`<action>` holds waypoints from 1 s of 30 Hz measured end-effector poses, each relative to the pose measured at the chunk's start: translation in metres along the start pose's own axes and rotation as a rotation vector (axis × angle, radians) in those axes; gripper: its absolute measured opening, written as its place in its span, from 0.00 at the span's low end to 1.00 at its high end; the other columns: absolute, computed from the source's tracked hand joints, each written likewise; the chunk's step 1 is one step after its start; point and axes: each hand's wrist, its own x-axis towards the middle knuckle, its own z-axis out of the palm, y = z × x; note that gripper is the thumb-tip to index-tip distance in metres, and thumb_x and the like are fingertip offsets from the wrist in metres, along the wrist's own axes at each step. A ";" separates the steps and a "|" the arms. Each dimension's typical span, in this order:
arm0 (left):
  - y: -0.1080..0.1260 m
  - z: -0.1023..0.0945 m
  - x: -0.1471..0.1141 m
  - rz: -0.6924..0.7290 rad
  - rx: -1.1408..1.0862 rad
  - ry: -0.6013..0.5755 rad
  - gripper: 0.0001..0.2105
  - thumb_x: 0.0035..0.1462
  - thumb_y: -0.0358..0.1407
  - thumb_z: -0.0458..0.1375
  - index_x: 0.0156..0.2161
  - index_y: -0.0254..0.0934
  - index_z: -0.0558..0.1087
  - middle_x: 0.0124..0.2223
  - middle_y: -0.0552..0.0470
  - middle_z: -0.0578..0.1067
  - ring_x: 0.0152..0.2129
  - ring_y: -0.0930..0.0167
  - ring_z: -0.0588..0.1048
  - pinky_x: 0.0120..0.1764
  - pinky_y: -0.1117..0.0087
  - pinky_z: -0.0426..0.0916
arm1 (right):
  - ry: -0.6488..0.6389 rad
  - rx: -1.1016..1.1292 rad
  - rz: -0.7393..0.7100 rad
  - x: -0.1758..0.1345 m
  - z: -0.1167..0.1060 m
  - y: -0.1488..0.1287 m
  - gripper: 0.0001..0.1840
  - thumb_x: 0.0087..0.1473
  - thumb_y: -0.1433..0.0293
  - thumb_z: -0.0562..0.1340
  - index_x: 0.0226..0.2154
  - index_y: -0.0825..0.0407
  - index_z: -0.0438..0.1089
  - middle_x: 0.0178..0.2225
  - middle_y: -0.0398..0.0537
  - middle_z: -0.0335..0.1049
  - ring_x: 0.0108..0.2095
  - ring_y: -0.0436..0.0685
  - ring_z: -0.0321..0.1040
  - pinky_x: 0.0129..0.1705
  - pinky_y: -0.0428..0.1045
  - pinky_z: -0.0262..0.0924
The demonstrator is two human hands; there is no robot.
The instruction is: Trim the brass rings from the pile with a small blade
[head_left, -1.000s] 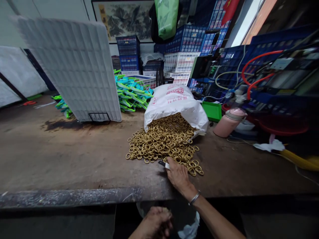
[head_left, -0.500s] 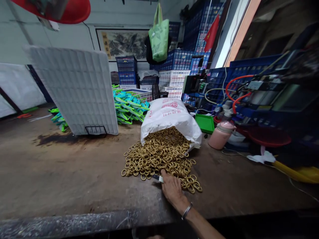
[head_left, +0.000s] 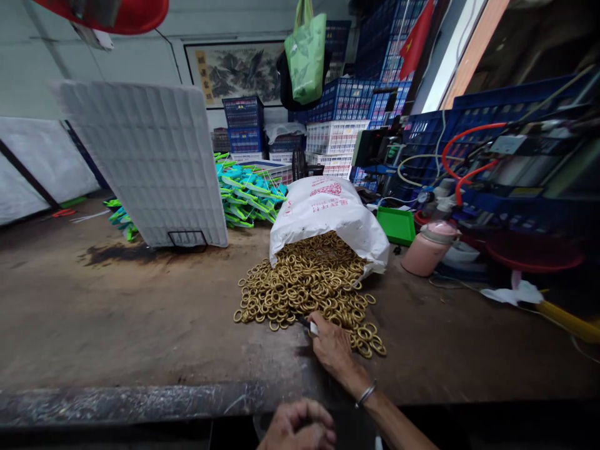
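Observation:
My right hand [head_left: 334, 350], with a metal bangle at the wrist, is closed around a small tool with a white handle [head_left: 314, 328] and a dark, narrow end. That dark end points left, into the front edge of a heap of brass-coloured rings [head_left: 300, 287]. The rings spill from the mouth of a white sack [head_left: 323, 209] with red print, lying on its side. Below the table's front edge is my left hand [head_left: 300, 428], its fingers curled. Whatever may be inside those fingers is hidden.
A white quilted panel [head_left: 145, 162] stands on a black wire stand at left on the brown table [head_left: 140, 331]. Green and blue plastic pieces [head_left: 248, 194] are piled behind it. To the right are a green tray [head_left: 396, 225], a pink bottle [head_left: 429, 249] and a machine with orange hoses [head_left: 473, 172].
My left hand has risen into view at the bottom. My right hand and its tool have shifted slightly against the ring heap. The whole view has moved a little.

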 end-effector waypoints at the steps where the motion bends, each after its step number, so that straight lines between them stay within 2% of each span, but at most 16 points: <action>1: 0.006 -0.001 0.002 0.042 -0.018 0.054 0.20 0.38 0.47 0.63 0.31 0.32 0.71 0.26 0.50 0.72 0.20 0.73 0.71 0.22 0.75 0.62 | 0.003 0.098 -0.012 -0.002 -0.003 0.001 0.13 0.47 0.78 0.50 0.34 0.51 0.64 0.26 0.44 0.69 0.27 0.51 0.65 0.28 0.44 0.49; 4: 0.022 -0.004 0.011 0.194 -0.068 0.266 0.21 0.42 0.50 0.59 0.34 0.33 0.68 0.24 0.54 0.68 0.15 0.77 0.66 0.14 0.79 0.57 | -0.003 0.387 -0.091 -0.013 -0.011 0.002 0.10 0.51 0.71 0.48 0.32 0.51 0.64 0.27 0.44 0.67 0.29 0.51 0.64 0.31 0.44 0.54; 6: 0.031 -0.005 0.017 0.219 -0.110 0.322 0.21 0.44 0.50 0.58 0.37 0.34 0.66 0.23 0.56 0.67 0.14 0.79 0.64 0.13 0.81 0.54 | -0.007 0.497 -0.159 -0.023 -0.014 0.003 0.10 0.52 0.69 0.48 0.32 0.51 0.63 0.28 0.44 0.67 0.30 0.51 0.64 0.33 0.45 0.56; 9: 0.036 -0.005 0.022 0.169 -0.190 0.288 0.21 0.45 0.50 0.57 0.37 0.34 0.65 0.24 0.56 0.67 0.13 0.80 0.63 0.13 0.81 0.52 | -0.043 0.539 -0.276 -0.039 -0.015 0.001 0.08 0.50 0.71 0.50 0.32 0.51 0.64 0.29 0.44 0.68 0.31 0.51 0.64 0.34 0.45 0.57; 12: 0.033 -0.004 0.023 0.172 -0.207 0.228 0.18 0.44 0.48 0.59 0.30 0.34 0.65 0.22 0.59 0.64 0.13 0.81 0.59 0.13 0.81 0.49 | -0.109 0.550 -0.422 -0.051 -0.014 -0.003 0.12 0.47 0.76 0.51 0.35 0.50 0.64 0.31 0.45 0.68 0.33 0.51 0.64 0.35 0.45 0.57; 14: 0.029 -0.006 0.022 0.201 -0.174 0.216 0.17 0.43 0.47 0.60 0.26 0.34 0.63 0.19 0.61 0.60 0.12 0.82 0.56 0.14 0.80 0.49 | -0.152 0.571 -0.466 -0.056 -0.012 -0.006 0.14 0.46 0.78 0.50 0.35 0.49 0.64 0.31 0.44 0.68 0.33 0.50 0.65 0.36 0.45 0.56; 17: 0.026 -0.009 0.021 0.250 -0.028 0.298 0.17 0.45 0.48 0.58 0.23 0.35 0.62 0.16 0.62 0.58 0.11 0.81 0.53 0.15 0.79 0.48 | -0.163 0.609 -0.382 -0.059 -0.010 -0.009 0.11 0.47 0.75 0.52 0.35 0.49 0.62 0.29 0.42 0.67 0.31 0.50 0.64 0.34 0.44 0.56; 20: 0.027 -0.012 0.020 0.341 0.198 0.434 0.16 0.47 0.45 0.57 0.21 0.35 0.62 0.16 0.61 0.57 0.13 0.80 0.54 0.18 0.77 0.51 | -0.090 0.638 -0.171 -0.058 -0.009 -0.011 0.10 0.50 0.67 0.53 0.37 0.51 0.60 0.24 0.40 0.63 0.25 0.50 0.60 0.29 0.44 0.55; 22: 0.027 -0.013 0.019 0.440 0.356 0.472 0.14 0.49 0.42 0.56 0.20 0.34 0.64 0.19 0.59 0.60 0.17 0.77 0.59 0.23 0.76 0.55 | -0.079 0.669 -0.050 -0.055 -0.010 -0.014 0.12 0.52 0.61 0.51 0.36 0.51 0.60 0.22 0.39 0.59 0.24 0.49 0.58 0.27 0.44 0.53; 26: 0.024 -0.014 0.017 0.602 0.622 0.465 0.10 0.51 0.37 0.54 0.21 0.34 0.68 0.23 0.55 0.64 0.23 0.74 0.63 0.29 0.74 0.57 | -0.163 0.735 0.019 -0.049 -0.013 -0.022 0.18 0.52 0.55 0.49 0.25 0.52 0.61 0.22 0.39 0.57 0.25 0.49 0.55 0.27 0.44 0.52; 30: 0.023 -0.011 0.015 0.579 0.611 0.378 0.11 0.52 0.37 0.53 0.22 0.35 0.68 0.22 0.55 0.65 0.22 0.75 0.63 0.28 0.75 0.58 | -0.265 0.800 0.079 -0.046 -0.009 -0.026 0.18 0.50 0.56 0.51 0.21 0.52 0.58 0.18 0.37 0.52 0.21 0.47 0.51 0.23 0.43 0.49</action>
